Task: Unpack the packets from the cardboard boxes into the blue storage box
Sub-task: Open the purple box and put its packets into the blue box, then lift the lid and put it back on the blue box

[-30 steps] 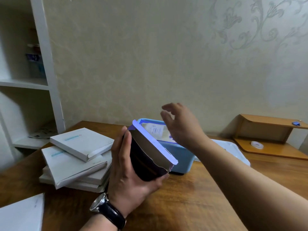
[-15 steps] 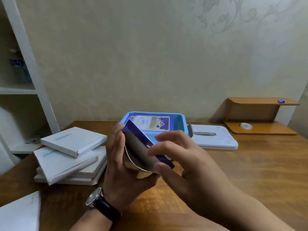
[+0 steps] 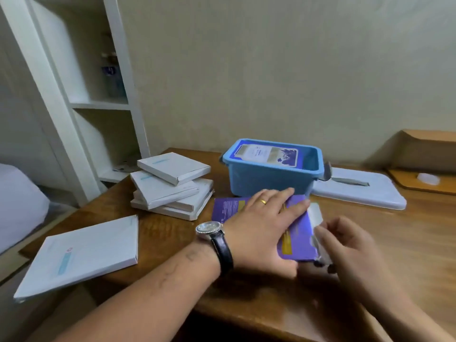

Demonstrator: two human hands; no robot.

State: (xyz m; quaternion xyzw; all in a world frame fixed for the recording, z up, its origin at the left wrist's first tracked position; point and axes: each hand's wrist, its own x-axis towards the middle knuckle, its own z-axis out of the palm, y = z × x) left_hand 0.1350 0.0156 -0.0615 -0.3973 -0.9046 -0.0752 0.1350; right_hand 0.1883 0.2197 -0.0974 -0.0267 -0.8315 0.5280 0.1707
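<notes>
Purple carton (image 3: 298,233) lies flat on the desk (image 3: 394,243), just in front of the blue box (image 3: 266,181), as you work it open. Your left hand (image 3: 261,225) presses it down, fingers straight and spread. Your right hand (image 3: 350,245), blurred, appears to pinch the silvery flap (image 3: 315,213) at the carton's right end. One packet (image 3: 266,155) already lies in the blue box, whose lid (image 3: 357,191) sits beside it on the right. White cartons (image 3: 170,186) wait in a stack to the left. The step in hand looks to be opening this carton. Next, likely: hold it steady, pull the flap clear, draw the packet out without tearing it, then lift it over the rim.
</notes>
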